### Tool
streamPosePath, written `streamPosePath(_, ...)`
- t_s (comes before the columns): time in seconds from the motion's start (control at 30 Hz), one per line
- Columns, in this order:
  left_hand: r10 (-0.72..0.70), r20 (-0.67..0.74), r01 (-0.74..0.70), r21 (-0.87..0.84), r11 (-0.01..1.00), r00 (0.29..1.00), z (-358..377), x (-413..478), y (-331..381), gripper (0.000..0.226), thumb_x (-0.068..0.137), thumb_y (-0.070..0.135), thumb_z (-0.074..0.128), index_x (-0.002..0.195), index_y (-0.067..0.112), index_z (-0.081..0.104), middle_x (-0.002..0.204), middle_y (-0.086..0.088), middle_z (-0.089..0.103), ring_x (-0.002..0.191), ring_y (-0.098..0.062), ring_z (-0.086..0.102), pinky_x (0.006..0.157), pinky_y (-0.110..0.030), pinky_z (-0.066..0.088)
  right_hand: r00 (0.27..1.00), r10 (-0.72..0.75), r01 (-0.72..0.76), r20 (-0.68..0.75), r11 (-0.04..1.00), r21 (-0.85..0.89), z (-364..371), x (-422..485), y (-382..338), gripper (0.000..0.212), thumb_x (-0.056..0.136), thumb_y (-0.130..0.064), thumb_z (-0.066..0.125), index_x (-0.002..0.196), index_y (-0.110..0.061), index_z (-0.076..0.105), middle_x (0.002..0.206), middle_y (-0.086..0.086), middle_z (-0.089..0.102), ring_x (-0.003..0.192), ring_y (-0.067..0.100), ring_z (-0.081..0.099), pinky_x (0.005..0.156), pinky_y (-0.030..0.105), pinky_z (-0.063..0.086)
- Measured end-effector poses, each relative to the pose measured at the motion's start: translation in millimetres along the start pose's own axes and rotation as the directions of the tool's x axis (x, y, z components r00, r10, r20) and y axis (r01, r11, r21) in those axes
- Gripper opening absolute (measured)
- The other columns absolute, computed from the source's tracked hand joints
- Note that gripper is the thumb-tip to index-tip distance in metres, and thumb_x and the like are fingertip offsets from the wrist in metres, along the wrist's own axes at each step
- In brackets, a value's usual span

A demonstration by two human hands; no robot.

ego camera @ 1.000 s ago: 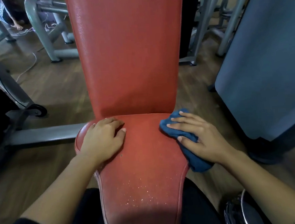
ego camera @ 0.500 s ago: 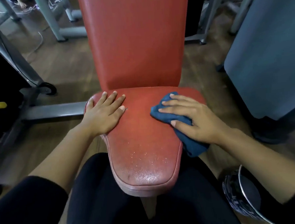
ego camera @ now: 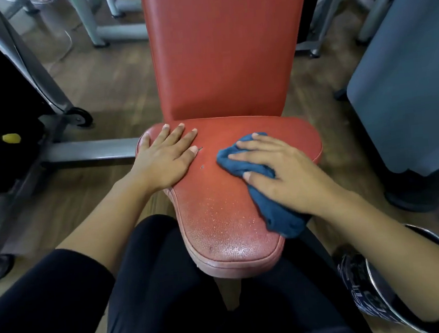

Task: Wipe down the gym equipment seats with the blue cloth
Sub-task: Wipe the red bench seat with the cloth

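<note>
Sliding inward now, the right hand [ego camera: 287,176] brings the cloth [ego camera: 277,214] from the right edge of the seat [ego camera: 217,219] onto its wide rear part. Its fingers are spread flat and press the cloth down, and the cloth's tail hangs off the seat's right side. The left hand [ego camera: 162,160] has flattened on the seat's rear left corner, fingers straight and slightly apart, bracing. Wiping is underway; next, I'd say, comes a sweep toward the seat's speckled front, with even pressure.

1. The right hand [ego camera: 290,176], pressing a crumpled blue cloth [ego camera: 277,218], has slid inward from the right edge of the red padded vinyl seat [ego camera: 217,213].
2. The left hand [ego camera: 162,160] has flattened, fingers now spread.
</note>
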State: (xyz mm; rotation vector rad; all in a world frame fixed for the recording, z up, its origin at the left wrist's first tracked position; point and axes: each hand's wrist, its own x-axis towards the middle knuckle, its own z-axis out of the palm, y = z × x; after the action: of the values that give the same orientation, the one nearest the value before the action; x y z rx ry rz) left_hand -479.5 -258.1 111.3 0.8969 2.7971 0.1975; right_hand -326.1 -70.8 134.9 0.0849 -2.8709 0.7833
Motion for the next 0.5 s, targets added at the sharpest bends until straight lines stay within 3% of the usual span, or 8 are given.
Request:
streamPosePath(0.1,-0.003,0.008,0.003,0.011,1.000,1.000,-1,3,2,0.051,0.100,0.049,0.016,0.149,0.041,0.009,0.160,0.009,0.001,0.147,-0.015,-0.005,0.117,-0.048,-0.004,0.996,0.087,-0.088,-0.028,0.996,-0.026,0,5,1,0.048,0.078,-0.034,0.052,0.123,-0.027,0.064,0.136,-0.004,0.056,0.136,0.014,0.039,0.117,0.026,0.019)
streamPosePath(0.27,0.002,0.000,-0.002,-0.006,1.000,1.000,1,-2,0,0.049,0.101,0.044,0.018,0.150,0.041,0.009,0.160,0.010,0.000,0.147,-0.015,-0.005,0.117,-0.048,-0.004,0.999,-0.026,0.026,-0.032,1.000,-0.008,12,-5,-37,0.043,0.080,-0.028,0.057,0.122,-0.026,0.066,0.134,-0.006,0.057,0.134,0.009,0.037,0.110,0.005,0.007)
streamPosePath(0.37,0.010,0.001,-0.010,-0.014,1.000,1.000,1,0,-1,0.050,0.101,0.045,0.019,0.149,0.040,0.010,0.160,0.009,0.001,0.147,-0.016,-0.005,0.117,-0.047,-0.004,0.999,-0.031,0.031,-0.006,0.999,-0.040,12,-2,-46,0.041,0.088,-0.025,0.058,0.129,-0.027,0.059,0.140,-0.010,0.051,0.137,0.007,0.029,0.104,0.000,-0.004)
streamPosePath(0.43,0.006,0.011,-0.005,-0.046,0.999,1.000,-1,3,-1,0.050,0.100,0.046,0.022,0.149,0.040,0.014,0.160,0.008,0.004,0.147,-0.015,-0.004,0.117,-0.047,-0.005,0.999,0.029,-0.027,0.030,0.998,-0.062,9,7,-43,0.043,0.092,-0.029,0.053,0.135,-0.029,0.053,0.146,-0.010,0.044,0.140,0.010,0.024,0.111,0.012,-0.001)
streamPosePath(0.5,0.004,0.021,-0.002,-0.097,0.995,1.000,-3,5,-2,0.049,0.101,0.045,0.026,0.148,0.039,0.018,0.160,0.007,0.006,0.147,-0.014,-0.004,0.117,-0.046,-0.006,0.990,0.122,-0.114,0.072,0.988,-0.103,7,16,-40,0.044,0.095,-0.035,0.046,0.139,-0.033,0.047,0.151,-0.010,0.036,0.144,0.013,0.019,0.117,0.034,0.001)
